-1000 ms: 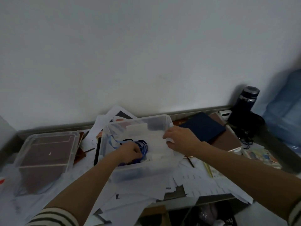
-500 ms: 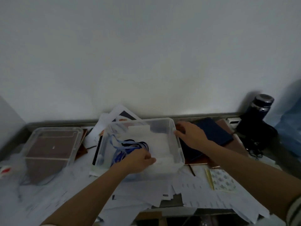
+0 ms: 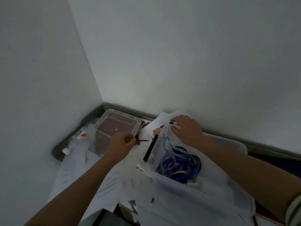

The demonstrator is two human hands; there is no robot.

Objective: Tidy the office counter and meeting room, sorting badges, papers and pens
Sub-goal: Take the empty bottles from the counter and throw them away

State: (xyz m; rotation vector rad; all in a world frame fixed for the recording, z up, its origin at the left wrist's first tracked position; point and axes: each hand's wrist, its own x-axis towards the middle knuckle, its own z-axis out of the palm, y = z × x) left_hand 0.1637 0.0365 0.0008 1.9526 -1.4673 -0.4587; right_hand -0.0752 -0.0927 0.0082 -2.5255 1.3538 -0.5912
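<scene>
Two bins: both of clear plastic, both stood on the worktop (image 3: 57, 152), near each other but not touching.
Left bin (image 3: 117, 128): sat in the corner where the two walls met; its inside showed brown.
Right bin (image 3: 234, 142): sat along the back wall, with loose paper round it and under it.
Lanyards (image 3: 179, 165): a tangled bundle of blue and black straps lay inside the right bin, toward its left end.
Papers (image 3: 114, 181): white sheets covered most of the worktop between the bins and toward the near edge; more sheets lay behind the right bin's far corner.
Left grip (image 3: 122, 142): fingers were curled, thumb and forefinger pressed together on one end of a thin dark-red stick (image 3: 144, 140). The grip was held just in front of the left bin's right-hand wall.
Stick position: roughly level, its free end pointed toward the right bin, in the gap between the two bins.
Right grip (image 3: 185, 129): seen from the back, fingers bent down over the far left corner of the right bin, touching white paper there. Whether the fingers clamped the rim, the paper or nothing could not be told.
Black rod (image 3: 150, 150): a long dark item lay just beside the right bin's left wall; its type could not be made out.
Small box (image 3: 80, 136): white with a red mark, left of the left bin.
Sleeve (image 3: 293, 209): striped, on the right arm at the frame edge.
</scene>
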